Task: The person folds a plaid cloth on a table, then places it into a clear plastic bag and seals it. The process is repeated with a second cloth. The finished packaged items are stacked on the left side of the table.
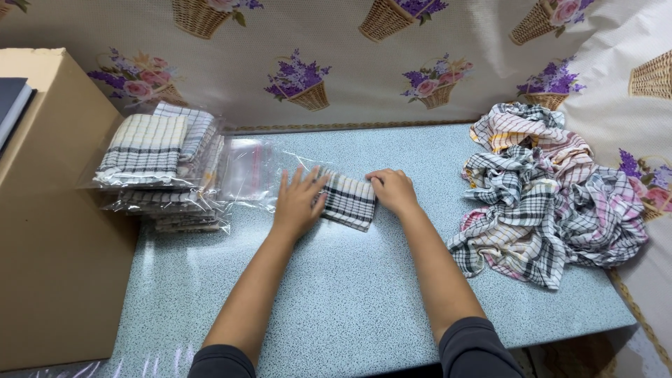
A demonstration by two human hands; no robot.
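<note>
Mid-frame, my left hand (297, 201) lies flat, fingers spread, and my right hand (393, 190) curled, pinning the folded cloth (348, 200) so it stays creased.

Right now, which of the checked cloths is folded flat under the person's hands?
The small black-and-white checked cloth in the middle of the table, between both hands. The cloths on the right lie loose in a heap; those on the left are bagged.

Worktop (336, 308): near half open, free passage from the front edge. Left side blocked by cardboard box (49, 231) and stack of bagged cloths (164, 168) (loose clear bags (245, 171) just beside it). Right side blocked by heap of checked cloths (546, 203). Rear closed by flowered backdrop (364, 63).
</note>
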